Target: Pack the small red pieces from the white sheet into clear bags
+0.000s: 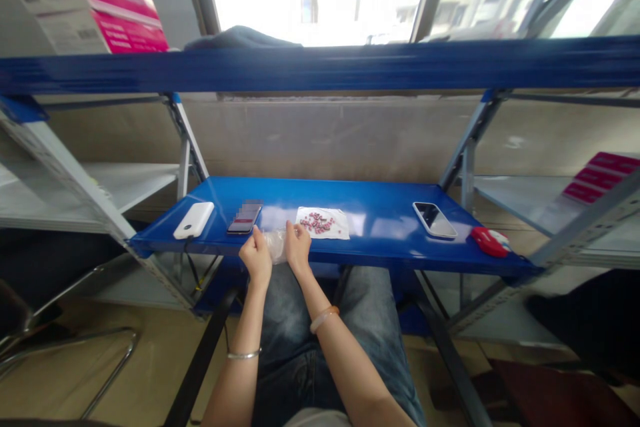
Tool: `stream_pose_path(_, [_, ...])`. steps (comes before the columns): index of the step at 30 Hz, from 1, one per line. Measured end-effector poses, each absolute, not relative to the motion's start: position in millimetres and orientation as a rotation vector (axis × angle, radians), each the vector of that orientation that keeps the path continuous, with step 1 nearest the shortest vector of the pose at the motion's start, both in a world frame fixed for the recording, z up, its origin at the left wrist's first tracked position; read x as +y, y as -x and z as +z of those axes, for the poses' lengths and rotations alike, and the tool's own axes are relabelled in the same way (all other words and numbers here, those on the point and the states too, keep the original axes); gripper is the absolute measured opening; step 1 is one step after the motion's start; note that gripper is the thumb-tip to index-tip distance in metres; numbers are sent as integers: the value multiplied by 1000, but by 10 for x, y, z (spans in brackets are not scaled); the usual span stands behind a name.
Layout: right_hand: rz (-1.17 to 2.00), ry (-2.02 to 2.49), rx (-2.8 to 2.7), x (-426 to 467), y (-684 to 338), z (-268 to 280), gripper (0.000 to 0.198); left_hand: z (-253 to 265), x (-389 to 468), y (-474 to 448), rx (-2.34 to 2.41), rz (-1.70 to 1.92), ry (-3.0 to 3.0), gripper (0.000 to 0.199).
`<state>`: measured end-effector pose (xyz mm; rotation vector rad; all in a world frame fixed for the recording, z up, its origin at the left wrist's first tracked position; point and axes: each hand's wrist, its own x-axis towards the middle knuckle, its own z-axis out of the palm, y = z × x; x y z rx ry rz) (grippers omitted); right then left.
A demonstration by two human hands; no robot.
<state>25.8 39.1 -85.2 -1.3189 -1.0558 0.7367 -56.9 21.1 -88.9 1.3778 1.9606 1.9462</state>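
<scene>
A clear plastic bag (277,247) is stretched between my two hands at the front edge of the blue shelf. My left hand (257,257) is closed on the bag's left side, and my right hand (298,247) pinches its right side. What the bag contains, if anything, I cannot make out. Just beyond my right hand lies a white sheet (341,227), with many small pink-and-dark pieces (317,222) scattered over it. Close to my left hand rests a dark phone (245,220), its screen lit.
On the shelf's left is a white power bank (194,220) with a cable hanging down. To the right are a white-edged phone (434,220) and a red-and-white object (489,241). A blue beam (320,70) crosses above; chair armrests flank my legs.
</scene>
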Motion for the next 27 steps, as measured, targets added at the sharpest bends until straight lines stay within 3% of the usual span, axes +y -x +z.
stream_pose_path(14, [525,1434,-1060,356,-413,-800,33,-890,214,528,1699,1612,-1203,57])
stream_pose_path(21, [542,1445,-1088,369,-414,-808,38,-923,179,505,1765,1727,-1551,44])
stream_pose_path(27, [765,1274,-1050,391,-448,-809,38,-1021,295,504,1853,1889,-1381,43])
